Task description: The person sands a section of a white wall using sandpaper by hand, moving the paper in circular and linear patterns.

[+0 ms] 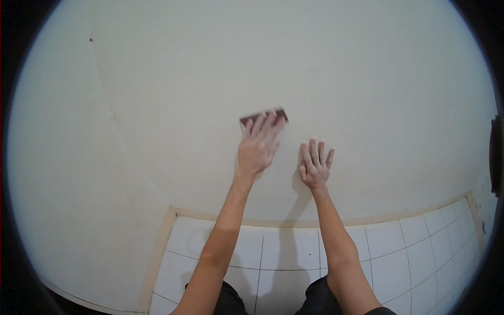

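Note:
My left hand (258, 149), slightly blurred, presses a dark reddish-brown piece of sandpaper (266, 114) flat against the pale wall (367, 89). Its fingers lie over the sheet, and the sheet's far edge shows beyond the fingertips. To the right and a little lower, my right hand (316, 164) rests against the same wall with its fingers spread, holding nothing. Whitish dust covers its fingers.
White floor tiles (289, 247) with a beige border (157, 257) lie below the wall. Two walls meet at a corner on the left, where a small dark spot (91, 40) shows. A dark brown object (494, 156) stands at the right rim.

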### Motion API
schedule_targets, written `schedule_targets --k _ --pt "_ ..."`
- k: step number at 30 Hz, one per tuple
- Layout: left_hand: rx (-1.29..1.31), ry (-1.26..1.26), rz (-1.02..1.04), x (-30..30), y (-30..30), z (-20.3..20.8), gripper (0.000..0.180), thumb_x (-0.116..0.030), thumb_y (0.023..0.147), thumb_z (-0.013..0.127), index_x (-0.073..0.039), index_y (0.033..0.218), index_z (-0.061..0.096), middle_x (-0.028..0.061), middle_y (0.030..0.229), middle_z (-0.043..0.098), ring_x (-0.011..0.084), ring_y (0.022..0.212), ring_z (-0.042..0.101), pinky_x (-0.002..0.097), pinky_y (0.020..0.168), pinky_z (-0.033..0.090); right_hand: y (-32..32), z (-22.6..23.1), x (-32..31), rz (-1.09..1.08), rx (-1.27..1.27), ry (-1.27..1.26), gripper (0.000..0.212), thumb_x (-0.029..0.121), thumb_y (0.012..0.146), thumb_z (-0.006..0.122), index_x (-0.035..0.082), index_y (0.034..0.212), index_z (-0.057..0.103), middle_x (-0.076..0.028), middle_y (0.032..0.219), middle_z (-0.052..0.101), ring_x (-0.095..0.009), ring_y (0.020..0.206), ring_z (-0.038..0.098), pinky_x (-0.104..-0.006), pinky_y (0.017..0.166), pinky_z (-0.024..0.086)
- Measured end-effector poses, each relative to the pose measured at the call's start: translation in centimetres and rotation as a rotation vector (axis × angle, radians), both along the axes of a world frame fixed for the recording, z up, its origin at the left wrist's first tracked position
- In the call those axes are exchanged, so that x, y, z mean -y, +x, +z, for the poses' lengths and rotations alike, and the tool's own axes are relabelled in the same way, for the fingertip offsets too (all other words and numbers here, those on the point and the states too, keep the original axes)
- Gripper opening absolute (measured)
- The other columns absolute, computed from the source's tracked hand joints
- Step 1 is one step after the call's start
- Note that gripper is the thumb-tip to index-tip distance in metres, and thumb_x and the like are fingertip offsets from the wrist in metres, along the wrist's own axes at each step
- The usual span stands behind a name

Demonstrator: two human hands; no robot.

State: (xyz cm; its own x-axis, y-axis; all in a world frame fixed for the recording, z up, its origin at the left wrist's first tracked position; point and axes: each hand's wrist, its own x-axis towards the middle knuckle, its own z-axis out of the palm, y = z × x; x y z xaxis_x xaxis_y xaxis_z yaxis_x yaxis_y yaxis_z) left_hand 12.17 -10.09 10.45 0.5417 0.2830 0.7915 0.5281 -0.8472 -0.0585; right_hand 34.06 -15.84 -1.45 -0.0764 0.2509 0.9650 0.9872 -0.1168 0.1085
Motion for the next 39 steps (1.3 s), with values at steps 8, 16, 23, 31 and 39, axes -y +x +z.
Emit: schedule_targets --k 8,16,23,31,39 --pt "0.707 0.019 0.245 -4.1 -3.4 -5.4 0.061 -0.027 0.104 0.038 -0.008 0.162 0.033 0.0179 0.169 0.025 0.0379 0.157 0.020 0.0578 0.126 0.012 -0.9 0.1 -0.2 -0.007 0.007 -0.020 0.060 0.033 0.097 0.041 0.026 0.157 0.045 -0.003 0.165 0.039 -0.028 0.157 0.025 -0.0589 0.129 0.005" --pt "0.235 0.184 0.064 -4.2 -3.3 -9.9 0.064 -0.030 0.097 0.049 -0.008 0.157 0.044 0.0151 0.165 0.037 0.0370 0.154 0.030 0.0568 0.126 0.016 0.4 0.0 0.5 -0.008 -0.011 -0.019 0.058 0.037 0.101 0.035 0.026 0.157 0.046 -0.004 0.165 0.039 -0.029 0.157 0.025 -0.0597 0.128 0.006" --pt "0.083 0.020 0.058 -1.5 -2.6 1.0 0.058 -0.026 0.101 0.048 -0.017 0.158 0.045 0.0127 0.167 0.034 0.0359 0.155 0.027 0.0560 0.126 0.016 0.8 0.1 0.6 0.000 0.002 0.000 0.059 0.032 0.099 0.040 0.025 0.157 0.046 -0.005 0.165 0.039 -0.029 0.157 0.026 -0.0597 0.128 0.005" --pt "0.450 0.167 0.189 -5.4 -5.4 -9.0 0.067 -0.022 0.093 0.049 -0.006 0.158 0.041 0.0195 0.166 0.032 0.0437 0.154 0.027 0.0600 0.124 0.017 0.7 0.5 0.5 0.017 -0.015 -0.028 0.059 0.031 0.098 0.042 0.024 0.156 0.047 -0.006 0.165 0.039 -0.030 0.157 0.025 -0.0606 0.128 0.005" --pt "0.271 0.053 0.116 -1.3 -2.4 2.8 0.068 -0.023 0.095 0.054 -0.011 0.160 0.039 0.0136 0.169 0.029 0.0375 0.156 0.023 0.0570 0.126 0.016 0.9 0.0 0.6 -0.002 -0.005 -0.007 0.060 0.031 0.097 0.042 0.024 0.157 0.046 -0.006 0.165 0.040 -0.030 0.157 0.025 -0.0605 0.128 0.006"
